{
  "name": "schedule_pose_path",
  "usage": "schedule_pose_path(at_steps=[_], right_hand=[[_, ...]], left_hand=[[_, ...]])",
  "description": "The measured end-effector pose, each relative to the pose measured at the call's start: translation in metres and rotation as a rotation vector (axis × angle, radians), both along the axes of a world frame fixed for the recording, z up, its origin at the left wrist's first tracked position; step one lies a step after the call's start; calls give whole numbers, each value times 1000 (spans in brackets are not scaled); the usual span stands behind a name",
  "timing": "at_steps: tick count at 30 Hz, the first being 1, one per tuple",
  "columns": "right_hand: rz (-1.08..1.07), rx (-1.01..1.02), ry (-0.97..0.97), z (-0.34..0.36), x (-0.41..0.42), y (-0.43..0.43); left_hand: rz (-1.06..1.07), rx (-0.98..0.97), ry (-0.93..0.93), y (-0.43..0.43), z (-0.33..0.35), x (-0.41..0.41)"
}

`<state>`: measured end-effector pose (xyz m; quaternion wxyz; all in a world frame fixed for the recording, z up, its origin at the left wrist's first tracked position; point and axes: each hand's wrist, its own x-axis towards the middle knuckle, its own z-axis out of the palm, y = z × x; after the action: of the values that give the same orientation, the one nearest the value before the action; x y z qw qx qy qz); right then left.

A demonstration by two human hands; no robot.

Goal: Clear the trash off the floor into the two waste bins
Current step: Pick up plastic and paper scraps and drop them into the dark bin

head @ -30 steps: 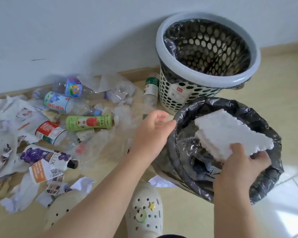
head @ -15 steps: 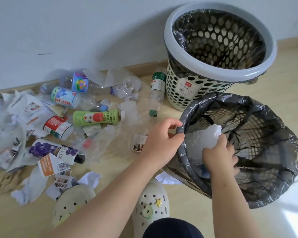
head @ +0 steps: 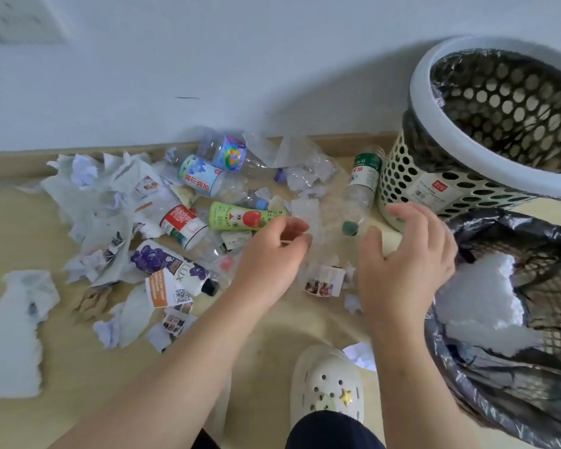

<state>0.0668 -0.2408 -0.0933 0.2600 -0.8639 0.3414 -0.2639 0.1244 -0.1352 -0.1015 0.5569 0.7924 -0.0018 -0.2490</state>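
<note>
Landmark: black-lined bin (head: 499, 416).
White foam (head: 480, 306): inside the black-lined bin, against its left wall.
Right hand (head: 408, 254): just left of the bin rim, fingers spread, holding nothing.
Left hand (head: 269, 251): further left, fingers curled at clear plastic film (head: 324, 228); grip cannot be told.
Trash pile (head: 182, 222): bottles and torn paper, well left of the bin.
White perforated bin (head: 434, 176): just behind it.

Bright soft daylight, faint shadows on wall, motion blur, wide-angle edge distortion
</note>
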Motion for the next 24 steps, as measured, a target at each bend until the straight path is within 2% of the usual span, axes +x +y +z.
schedule_pose_path(at_steps=[3, 9, 14, 20, 24], right_hand=[[205, 9, 50, -15, 17, 45], [508, 189, 486, -52, 34, 92], [619, 286, 677, -63, 56, 124], [654, 392, 771, -78, 82, 168], [692, 372, 832, -93, 82, 185]], left_hand=[[179, 39, 24, 37, -13, 15], [357, 128, 46, 102, -36, 35], [433, 242, 66, 143, -55, 45], [504, 299, 133, 177, -80, 40], [770, 224, 176, 202, -97, 42]])
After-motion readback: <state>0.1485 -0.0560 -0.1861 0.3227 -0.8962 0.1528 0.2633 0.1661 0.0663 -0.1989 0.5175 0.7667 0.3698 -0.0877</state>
